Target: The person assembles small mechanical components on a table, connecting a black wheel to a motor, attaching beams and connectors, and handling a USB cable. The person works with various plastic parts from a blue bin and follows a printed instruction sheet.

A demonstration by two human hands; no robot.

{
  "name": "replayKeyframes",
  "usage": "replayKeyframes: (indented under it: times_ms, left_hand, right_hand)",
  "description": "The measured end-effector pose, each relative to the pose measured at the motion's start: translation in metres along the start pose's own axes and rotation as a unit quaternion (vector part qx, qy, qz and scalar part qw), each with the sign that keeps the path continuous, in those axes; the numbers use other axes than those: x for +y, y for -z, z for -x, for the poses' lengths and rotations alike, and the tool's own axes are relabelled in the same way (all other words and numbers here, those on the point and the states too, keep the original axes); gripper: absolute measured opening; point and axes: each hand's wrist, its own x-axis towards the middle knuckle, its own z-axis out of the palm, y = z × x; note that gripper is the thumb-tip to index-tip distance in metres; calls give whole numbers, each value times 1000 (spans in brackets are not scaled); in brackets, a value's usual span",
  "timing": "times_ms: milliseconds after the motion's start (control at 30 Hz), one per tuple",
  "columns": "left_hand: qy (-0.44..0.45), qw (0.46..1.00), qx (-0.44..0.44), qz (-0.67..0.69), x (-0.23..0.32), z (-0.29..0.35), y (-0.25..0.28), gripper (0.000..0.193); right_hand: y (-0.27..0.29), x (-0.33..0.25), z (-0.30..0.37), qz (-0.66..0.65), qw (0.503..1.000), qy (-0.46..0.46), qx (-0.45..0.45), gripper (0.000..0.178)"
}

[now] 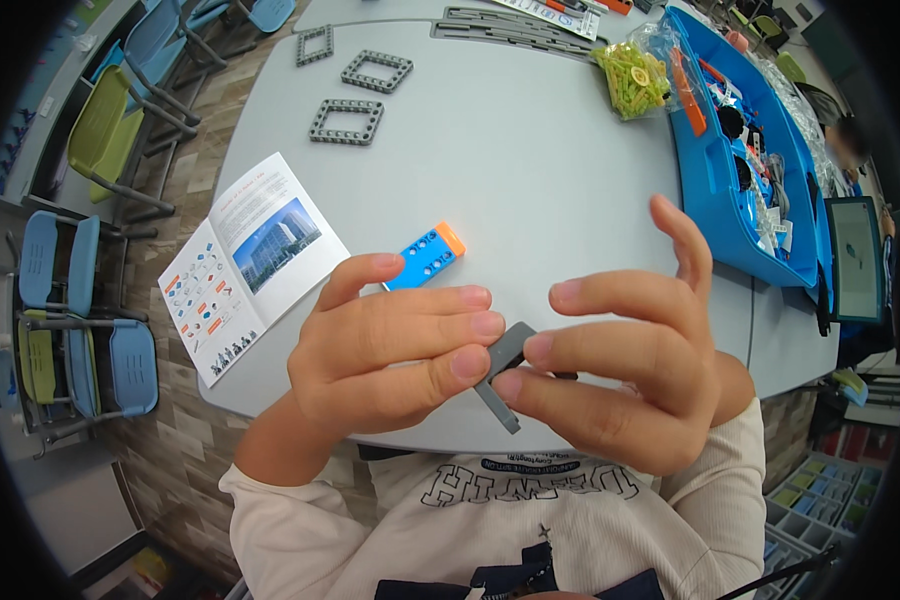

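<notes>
Close to my body, over the table's near edge, both hands hold a dark grey plastic building piece [511,347] with a long flat arm slanting down. My left hand [380,350] pinches it from the left with fingers and thumb. From the right, my right hand [620,360] grips it between thumb and fingertips, the index finger and little finger raised away. A small dark bit shows behind the right fingers; its shape is mostly hidden. Just beyond my left fingers lies a blue building block [420,262] with holes and an orange end [451,240].
An open instruction booklet [270,225] lies at the left. Grey rectangular frames [347,122] and long grey beams [510,32] rest farther back. A bag of yellow-green pieces [631,82] sits beside a blue bin [715,170] of parts at the right. Chairs [110,135] stand left of the table.
</notes>
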Motion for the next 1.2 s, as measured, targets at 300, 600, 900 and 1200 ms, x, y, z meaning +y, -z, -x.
replayKeyframes:
  times_ms: [300, 600, 900, 1200]
  left_hand:
    - [-35, 998, -19, -56, 6, 2, 5, 19]
    - [-29, 994, -17, -103, 9, 3, 5, 21]
    - [106, 992, -29, 61, -4, 1, -1, 24]
    - [103, 991, -2, 91, -5, 1, -9, 28]
  right_hand:
    - [-8, -3, 7, 12, 998, 32, 57, 16]
    - [-8, -5, 5, -1, 999, 14, 37, 18]
    - [-7, 21, -6, -279, 948, -143, -63, 31]
    - [0, 17, -11, -555, 714, -397, -156, 28]
